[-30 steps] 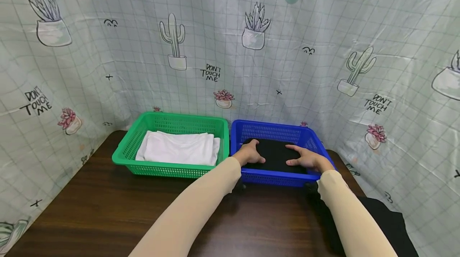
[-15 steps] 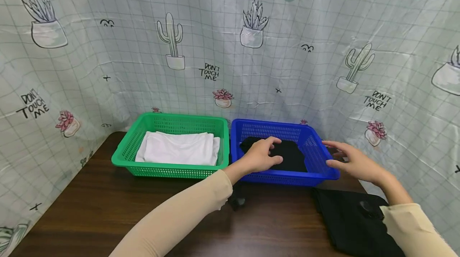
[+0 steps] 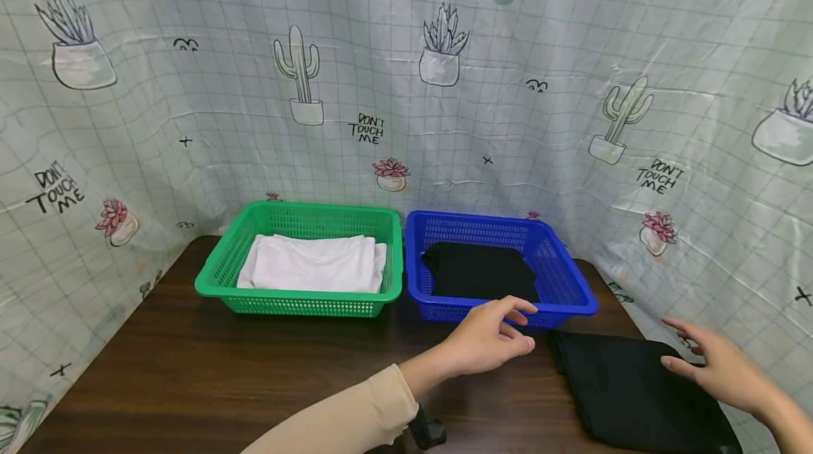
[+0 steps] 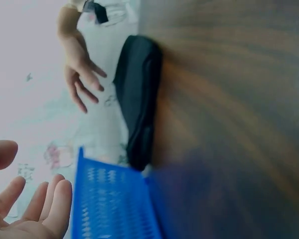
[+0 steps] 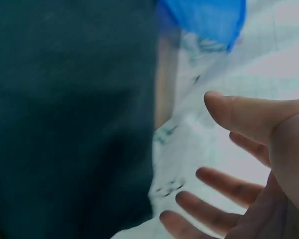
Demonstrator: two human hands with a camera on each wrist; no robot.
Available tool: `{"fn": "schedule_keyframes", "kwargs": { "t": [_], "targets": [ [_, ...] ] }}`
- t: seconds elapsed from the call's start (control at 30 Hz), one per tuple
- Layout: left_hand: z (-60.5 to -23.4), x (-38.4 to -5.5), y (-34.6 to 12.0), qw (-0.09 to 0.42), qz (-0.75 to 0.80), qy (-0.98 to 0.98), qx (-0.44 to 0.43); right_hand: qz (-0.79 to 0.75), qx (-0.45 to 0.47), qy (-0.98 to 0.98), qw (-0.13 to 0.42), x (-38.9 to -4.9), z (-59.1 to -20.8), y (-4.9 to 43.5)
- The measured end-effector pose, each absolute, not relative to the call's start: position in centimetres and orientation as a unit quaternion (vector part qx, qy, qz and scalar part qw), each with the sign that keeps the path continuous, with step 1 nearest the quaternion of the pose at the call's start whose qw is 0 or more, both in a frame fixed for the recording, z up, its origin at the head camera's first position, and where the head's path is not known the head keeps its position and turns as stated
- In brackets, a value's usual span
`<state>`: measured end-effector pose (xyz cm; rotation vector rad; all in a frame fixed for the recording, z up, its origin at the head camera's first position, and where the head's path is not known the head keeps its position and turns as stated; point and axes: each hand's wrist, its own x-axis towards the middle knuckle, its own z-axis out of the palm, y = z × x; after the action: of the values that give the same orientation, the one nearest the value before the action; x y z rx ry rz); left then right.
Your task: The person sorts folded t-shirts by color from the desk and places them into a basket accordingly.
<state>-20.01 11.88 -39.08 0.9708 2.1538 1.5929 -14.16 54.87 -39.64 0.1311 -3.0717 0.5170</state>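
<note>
In the head view my left hand (image 3: 485, 337) hovers over the table by the front rim of the blue basket (image 3: 502, 314), its fingers loosely bent around nothing. My right hand (image 3: 724, 366) is above the right edge of a folded black cloth (image 3: 641, 390) on the table, fingers spread and holding nothing. The right wrist view shows the right hand (image 5: 254, 164) apart from the black cloth (image 5: 70, 109). Inside the blue basket lies another folded black cloth (image 3: 479, 270). Folded white cloth (image 3: 311, 263) fills much of the green basket (image 3: 298, 304).
The two baskets stand side by side at the back of the dark wooden table (image 3: 190, 369). A patterned curtain (image 3: 241, 122) hangs behind and along both sides. A small black device (image 3: 428, 431) sits below my left wrist.
Both hands have left the black cloth in the blue basket. The left has drawn back toward me; the right has moved right and down to the black cloth on the table.
</note>
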Motion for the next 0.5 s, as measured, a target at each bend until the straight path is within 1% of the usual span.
{"fn": "schedule_keyframes", "kwargs": {
  "t": [0.23,0.37,0.5],
  "targets": [
    [-42.2,-19.0,14.0,0.183,0.544,0.754,0.32,0.182,-0.034,-0.98,-0.076,-13.5,-41.8,56.6],
    [-43.7,-18.7,15.3,0.226,0.556,0.748,0.285,0.204,-0.058,-0.97,-0.12,-13.3,-42.4,56.5],
    [-44.7,-18.6,16.3,0.272,0.577,0.732,0.24,0.221,-0.046,-0.966,-0.124,-13.2,-42.7,56.3]
  ]
}}
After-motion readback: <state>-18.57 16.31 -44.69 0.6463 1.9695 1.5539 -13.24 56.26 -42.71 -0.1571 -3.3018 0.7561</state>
